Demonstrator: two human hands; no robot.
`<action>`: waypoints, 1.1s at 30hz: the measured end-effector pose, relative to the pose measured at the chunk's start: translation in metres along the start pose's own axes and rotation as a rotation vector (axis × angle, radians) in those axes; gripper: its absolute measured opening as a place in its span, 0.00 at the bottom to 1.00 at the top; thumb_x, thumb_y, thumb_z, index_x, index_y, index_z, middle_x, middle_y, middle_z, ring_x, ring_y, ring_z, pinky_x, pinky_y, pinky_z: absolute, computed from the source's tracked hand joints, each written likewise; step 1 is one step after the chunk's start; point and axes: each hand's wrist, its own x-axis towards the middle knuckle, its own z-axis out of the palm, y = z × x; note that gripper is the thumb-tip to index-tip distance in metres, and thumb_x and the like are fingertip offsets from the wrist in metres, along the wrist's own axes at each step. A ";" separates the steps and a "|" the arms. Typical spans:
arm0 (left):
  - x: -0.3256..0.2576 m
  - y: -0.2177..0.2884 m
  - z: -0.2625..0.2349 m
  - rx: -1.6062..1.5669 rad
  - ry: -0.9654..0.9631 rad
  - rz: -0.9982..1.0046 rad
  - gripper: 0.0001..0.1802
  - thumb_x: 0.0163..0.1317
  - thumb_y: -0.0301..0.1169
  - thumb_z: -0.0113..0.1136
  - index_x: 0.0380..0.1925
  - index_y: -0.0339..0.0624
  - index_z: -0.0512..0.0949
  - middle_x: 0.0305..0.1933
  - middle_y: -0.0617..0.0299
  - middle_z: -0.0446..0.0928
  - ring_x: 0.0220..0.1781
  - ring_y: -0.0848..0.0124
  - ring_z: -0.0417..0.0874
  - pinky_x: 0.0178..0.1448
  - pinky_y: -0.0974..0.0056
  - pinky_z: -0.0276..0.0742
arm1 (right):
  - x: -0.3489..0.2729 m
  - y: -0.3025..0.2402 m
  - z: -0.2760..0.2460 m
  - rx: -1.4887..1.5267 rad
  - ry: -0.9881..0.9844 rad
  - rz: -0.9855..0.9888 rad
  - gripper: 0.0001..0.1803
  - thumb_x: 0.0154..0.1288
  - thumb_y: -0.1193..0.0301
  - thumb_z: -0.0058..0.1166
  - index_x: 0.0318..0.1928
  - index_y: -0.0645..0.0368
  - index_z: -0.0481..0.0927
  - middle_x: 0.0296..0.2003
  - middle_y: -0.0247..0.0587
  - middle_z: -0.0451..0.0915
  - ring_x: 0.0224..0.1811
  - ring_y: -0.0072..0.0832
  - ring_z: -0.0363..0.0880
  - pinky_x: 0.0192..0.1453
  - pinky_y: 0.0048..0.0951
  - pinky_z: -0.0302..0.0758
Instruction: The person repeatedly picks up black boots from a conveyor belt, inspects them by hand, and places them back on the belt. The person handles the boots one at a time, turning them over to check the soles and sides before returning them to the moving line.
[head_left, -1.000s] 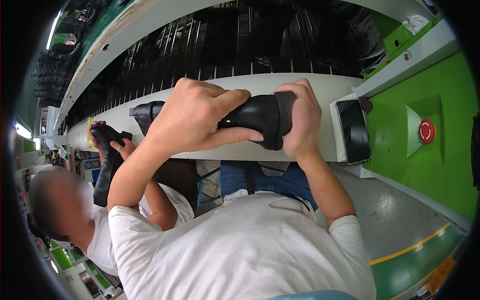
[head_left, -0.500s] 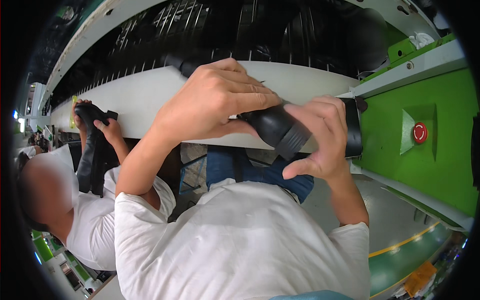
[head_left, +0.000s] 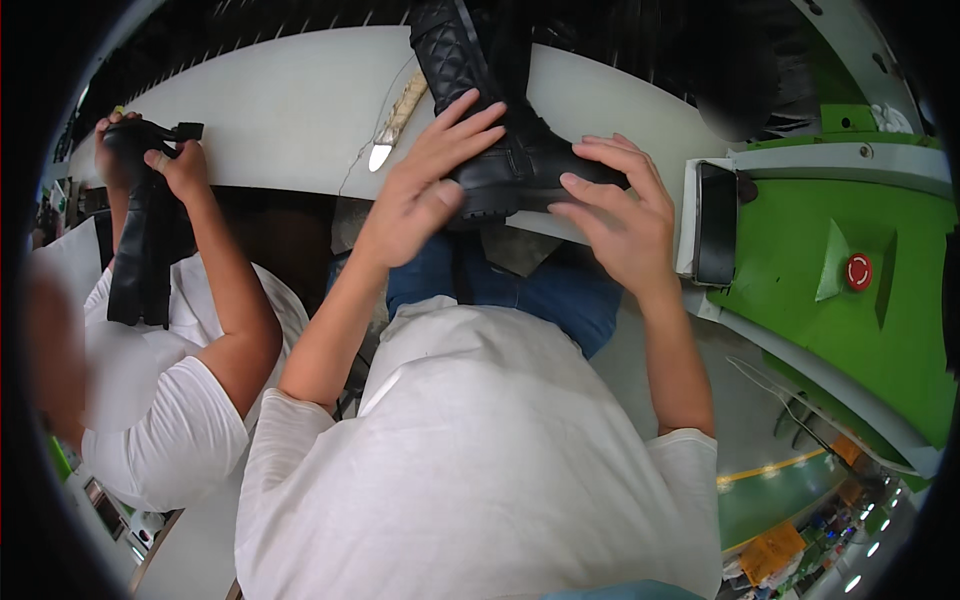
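Observation:
A tall black boot (head_left: pixel 515 155) with a quilted shaft lies by the near edge of the white worktop. Its shaft points away from me, its toe to the right, and its treaded sole faces my lap. The top of the shaft runs out of view. My left hand (head_left: pixel 420 190) has its fingers spread over the ankle and heel area. Across the toe, my right hand (head_left: pixel 625 205) rests with fingers apart. Left of the boot is a tool with a tan wrapped handle (head_left: pixel 403 105) and a short pale blade-like tip. Behind the quilted shaft stands another black shape, partly hidden.
At my left, a co-worker's hands (head_left: pixel 180 165) hold another black boot (head_left: pixel 140 250). The white worktop (head_left: pixel 270 110) curves along a dark rack with metal rods. A green machine panel (head_left: pixel 800 240) with a red stop button (head_left: pixel 858 271) stands at the right, beside a dark, phone-like slab (head_left: pixel 715 225).
The boot has gone from tilted between my hands, heel toward me, to lying on the worktop. Both hands have opened out along it. My view has shifted, and the wrapped-handle tool now shows.

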 end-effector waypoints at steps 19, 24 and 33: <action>-0.009 -0.044 0.023 0.327 0.113 0.292 0.41 0.52 0.42 0.90 0.68 0.43 0.88 0.75 0.54 0.86 0.84 0.45 0.79 0.82 0.46 0.77 | 0.019 0.007 -0.026 0.315 -0.210 0.543 0.70 0.34 0.71 0.98 0.82 0.54 0.72 0.50 0.39 0.89 0.57 0.31 0.90 0.68 0.36 0.84; 0.006 -0.018 0.032 0.294 0.151 0.302 0.49 0.53 0.39 0.90 0.77 0.42 0.80 0.81 0.49 0.80 0.86 0.43 0.75 0.86 0.43 0.72 | 0.053 -0.047 -0.050 0.058 -0.070 0.110 0.65 0.38 0.72 0.94 0.81 0.58 0.73 0.53 0.43 0.93 0.51 0.35 0.92 0.63 0.38 0.86; -0.016 0.020 0.037 -0.048 0.312 -0.005 0.44 0.52 0.29 0.93 0.69 0.36 0.82 0.61 0.51 0.89 0.68 0.58 0.91 0.63 0.56 0.92 | 0.031 -0.061 -0.024 -0.116 -0.021 -0.034 0.42 0.43 0.71 0.90 0.63 0.54 0.85 0.51 0.40 0.86 0.48 0.43 0.85 0.48 0.41 0.84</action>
